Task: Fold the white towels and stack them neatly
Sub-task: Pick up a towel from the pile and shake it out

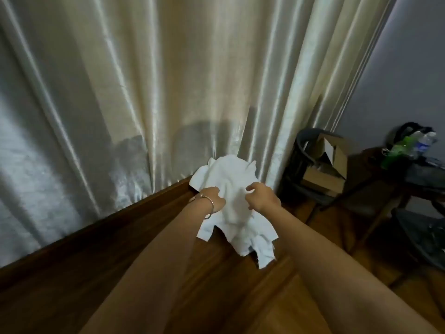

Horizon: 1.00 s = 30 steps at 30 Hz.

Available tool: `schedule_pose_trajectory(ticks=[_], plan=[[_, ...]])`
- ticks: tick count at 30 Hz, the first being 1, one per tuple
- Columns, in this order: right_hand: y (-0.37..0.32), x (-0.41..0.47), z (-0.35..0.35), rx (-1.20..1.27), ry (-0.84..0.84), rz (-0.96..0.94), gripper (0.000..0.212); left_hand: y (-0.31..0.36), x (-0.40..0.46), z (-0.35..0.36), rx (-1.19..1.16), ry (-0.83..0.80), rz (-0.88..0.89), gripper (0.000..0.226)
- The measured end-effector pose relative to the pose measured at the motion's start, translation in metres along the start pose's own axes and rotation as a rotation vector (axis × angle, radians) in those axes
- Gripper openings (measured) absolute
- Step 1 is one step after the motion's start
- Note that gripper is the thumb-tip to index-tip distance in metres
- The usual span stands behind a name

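A crumpled heap of white towels [231, 189] lies at the far corner of a dark wooden table [101, 273], against the curtain. Both my arms reach out over the table to it. My left hand [213, 198], with a thin bangle on its wrist, presses into the left side of the heap, fingers closed in the cloth. My right hand [262, 197] pinches a fold of towel on the heap's right side. Frayed towel edges hang toward me over the table's right edge. How many towels make up the heap cannot be told.
A shiny cream curtain [149, 92] hangs right behind the table. To the right stand a black bin with cardboard boxes [322, 162] and a dark side table with plastic bottles [409, 147]. Wooden floor shows below them.
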State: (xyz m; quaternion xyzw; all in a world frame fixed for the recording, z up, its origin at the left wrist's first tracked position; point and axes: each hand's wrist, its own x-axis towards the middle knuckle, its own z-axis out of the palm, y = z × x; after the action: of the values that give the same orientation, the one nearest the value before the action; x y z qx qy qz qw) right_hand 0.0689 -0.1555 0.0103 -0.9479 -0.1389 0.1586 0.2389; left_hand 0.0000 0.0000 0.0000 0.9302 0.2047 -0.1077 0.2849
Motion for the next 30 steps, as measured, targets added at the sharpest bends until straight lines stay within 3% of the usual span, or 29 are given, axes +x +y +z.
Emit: schedule_pose_trajectory(ticks=[3,9,12,16,18,21,24,27,29,30], plan=[[0.005,0.047,-0.009,0.133,0.063,0.029,0.043,0.009,0.031,0.003,-0.111,0.063,-0.076,0.048],[-0.001,0.119,-0.01,0.311,0.074,0.08,0.025,0.004,0.071,0.011,-0.227,0.14,-0.174,0.056],[-0.006,0.14,-0.01,0.426,0.044,0.166,0.05,0.002,0.087,0.01,-0.221,0.168,-0.208,0.055],[-0.012,0.153,-0.013,0.531,0.157,0.207,0.055,0.005,0.1,0.006,-0.232,0.196,-0.223,0.054],[-0.015,0.158,-0.021,0.654,0.163,0.315,0.061,0.006,0.102,0.002,-0.225,0.197,-0.215,0.053],[-0.015,0.158,-0.032,0.878,-0.014,0.413,0.058,0.008,0.102,-0.009,-0.213,0.195,-0.2,0.054],[-0.017,0.153,-0.043,0.966,-0.092,0.289,0.084,0.012,0.104,-0.025,-0.249,0.242,-0.153,0.051],[-0.021,0.15,-0.056,0.877,-0.091,0.078,0.103,0.017,0.105,-0.043,-0.255,0.252,-0.106,0.045],[-0.021,0.15,-0.064,0.825,-0.124,0.067,0.087,0.02,0.105,-0.053,-0.233,0.278,-0.068,0.041],[-0.022,0.15,-0.068,0.793,-0.149,0.084,0.064,0.021,0.104,-0.056,-0.239,0.301,-0.056,0.04]])
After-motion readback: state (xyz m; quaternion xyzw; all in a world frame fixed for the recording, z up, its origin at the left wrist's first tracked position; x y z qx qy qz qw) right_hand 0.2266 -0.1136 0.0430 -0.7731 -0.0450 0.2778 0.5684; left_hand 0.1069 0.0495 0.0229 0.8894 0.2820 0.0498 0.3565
